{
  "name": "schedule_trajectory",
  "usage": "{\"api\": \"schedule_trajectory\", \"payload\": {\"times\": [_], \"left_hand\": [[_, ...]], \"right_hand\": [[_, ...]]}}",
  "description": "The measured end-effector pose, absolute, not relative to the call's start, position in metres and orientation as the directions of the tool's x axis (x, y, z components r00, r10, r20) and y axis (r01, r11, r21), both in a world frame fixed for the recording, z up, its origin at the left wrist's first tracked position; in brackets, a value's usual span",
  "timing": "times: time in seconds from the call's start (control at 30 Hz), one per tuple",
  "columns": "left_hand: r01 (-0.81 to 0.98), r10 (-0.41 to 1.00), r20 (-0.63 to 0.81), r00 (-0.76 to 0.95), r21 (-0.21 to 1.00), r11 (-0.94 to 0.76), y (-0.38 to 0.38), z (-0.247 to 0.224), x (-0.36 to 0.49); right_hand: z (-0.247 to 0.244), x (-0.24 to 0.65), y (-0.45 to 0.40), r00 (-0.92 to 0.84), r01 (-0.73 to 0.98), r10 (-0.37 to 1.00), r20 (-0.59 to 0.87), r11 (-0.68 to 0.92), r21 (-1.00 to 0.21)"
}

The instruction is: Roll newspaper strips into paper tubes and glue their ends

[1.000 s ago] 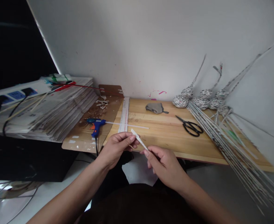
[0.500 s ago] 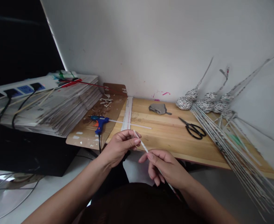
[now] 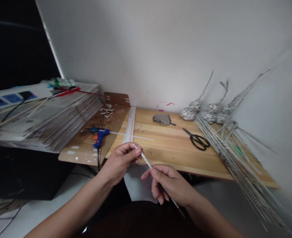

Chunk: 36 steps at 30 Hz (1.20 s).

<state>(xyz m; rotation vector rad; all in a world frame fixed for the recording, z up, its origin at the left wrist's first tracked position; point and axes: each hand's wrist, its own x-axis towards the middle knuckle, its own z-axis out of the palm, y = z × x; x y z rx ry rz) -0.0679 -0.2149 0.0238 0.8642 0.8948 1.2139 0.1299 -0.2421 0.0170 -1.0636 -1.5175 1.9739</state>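
Note:
A thin white rolled-paper stick slants between my two hands in front of the table's near edge. My left hand pinches its upper end between thumb and index finger. Lower down, my right hand grips it with thumb and index finger, the other fingers loosely curled. The stick's far end runs down past my right palm toward my lap. Beyond my left hand lies a blue glue gun with a long clear glue stick in it. Black-handled scissors rest on the wooden table.
Woven paper gourds stand at the back right beside a bundle of long paper sticks. A grey cloth piece and a white ruler lie on the table. At left, a paper stack bears a power strip.
The view has shifted, so the table and its objects appear farther left and slightly lower. Both hands keep their hold on the stick, with slightly more of it showing between them.

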Motion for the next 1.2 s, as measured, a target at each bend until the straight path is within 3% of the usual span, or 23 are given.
{"api": "schedule_trajectory", "payload": {"times": [0.1, 0.2, 0.27, 0.43, 0.57, 0.7, 1.07, 1.2], "left_hand": [[-0.432, 0.993, -0.105, 0.061, 0.894, 0.121, -0.206, 0.020, -0.072], [-0.465, 0.995, -0.098, 0.001, 0.881, 0.087, -0.192, 0.017, -0.074], [-0.470, 0.995, -0.099, -0.002, 0.878, 0.086, -0.183, 0.015, -0.072], [-0.417, 0.982, -0.110, 0.152, 0.894, 0.165, -0.168, 0.014, -0.058], [-0.398, 0.965, -0.116, 0.236, 0.894, 0.205, -0.162, 0.013, -0.050], [-0.401, 0.962, -0.120, 0.244, 0.891, 0.213, -0.157, 0.006, -0.047], [-0.404, 0.950, -0.223, 0.218, 0.865, 0.296, -0.153, -0.009, -0.036], [-0.421, 0.962, -0.179, 0.205, 0.872, 0.252, -0.156, -0.007, -0.032]], "right_hand": [[0.022, 0.140, -0.246, -0.493, 0.260, 0.846, -0.204, -0.080, -0.962], [0.026, 0.156, -0.251, -0.364, 0.457, 0.931, 0.002, 0.180, -0.871], [0.026, 0.167, -0.255, -0.319, 0.543, 0.946, 0.052, 0.227, -0.808], [0.022, 0.191, -0.263, -0.207, 0.659, 0.978, 0.016, 0.152, -0.737], [0.027, 0.203, -0.267, -0.227, 0.669, 0.971, -0.076, 0.098, -0.737], [0.034, 0.211, -0.269, -0.266, 0.674, 0.953, -0.147, 0.074, -0.735], [0.031, 0.220, -0.265, -0.219, 0.714, 0.967, -0.133, 0.066, -0.697], [0.024, 0.223, -0.263, -0.213, 0.702, 0.970, -0.116, 0.069, -0.709]]}}
